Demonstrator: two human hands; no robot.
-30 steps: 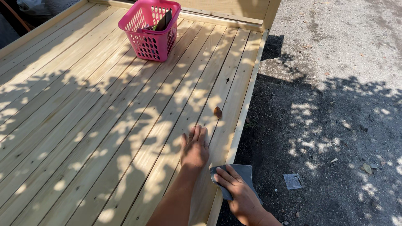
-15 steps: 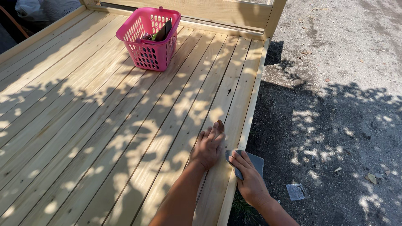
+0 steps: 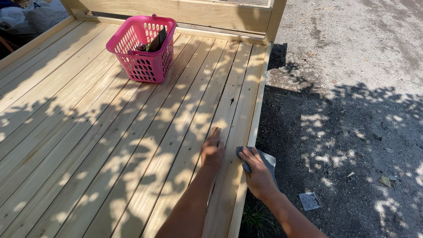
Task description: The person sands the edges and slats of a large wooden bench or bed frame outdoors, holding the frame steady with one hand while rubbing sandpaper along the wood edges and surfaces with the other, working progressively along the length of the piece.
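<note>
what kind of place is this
Likely an outdoor build site, in tree shade: a new bare-wood deck beside gravel ground, a pink basket on the boards, and the right hand pressing a grey sanding sheet on the deck's edge.

Bright, sharp sunlight with dappled leaf shadows across the boards (image 3: 132,145)

Bare planks of the wooden deck (image 3: 110,145) are stretching wide to the left of the left hand (image 3: 213,150), giving open passage there. Ahead, the boards are running clear up to the back rail (image 3: 176,13). The pink basket (image 3: 142,48) is sitting well off on the far left boards (nothing is lying near it). The right hand (image 3: 257,174), pressing a grey pad (image 3: 264,159), is occupying the deck edge; beyond it the ground (image 3: 352,132) is lying open.
</note>
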